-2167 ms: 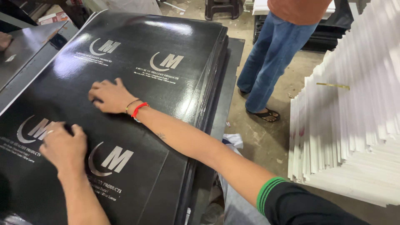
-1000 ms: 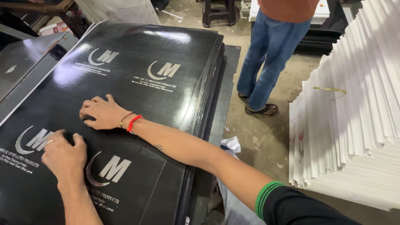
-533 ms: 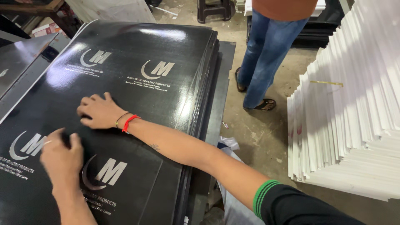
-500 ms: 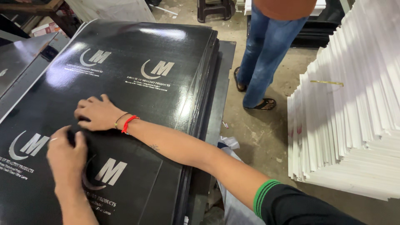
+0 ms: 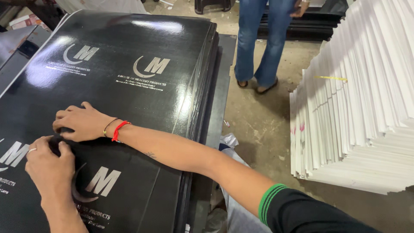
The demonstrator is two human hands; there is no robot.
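Note:
A tall stack of glossy black printed sheets point(image 5: 142, 99) fills the left half of the view. My right hand point(image 5: 82, 123), with a red thread band at the wrist, lies flat on the top sheet, its fingertips curled at a dark spot near the left. My left hand point(image 5: 47, 164), wearing a ring, sits just below it, thumb and fingers pinched on the top sheet at that same spot. The two hands almost touch. What lies between the fingertips is hidden.
A leaning stack of white sheets point(image 5: 362, 103) stands at the right. Another person in blue jeans point(image 5: 263, 43) stands on the concrete floor point(image 5: 263, 129) beyond the black stack. More black sheets point(image 5: 17, 47) lie at the far left.
My left hand has slid up the sheet toward my right hand until they nearly meet, and its fingers have closed. My right hand has stayed flat in place. The other person has shifted their feet.

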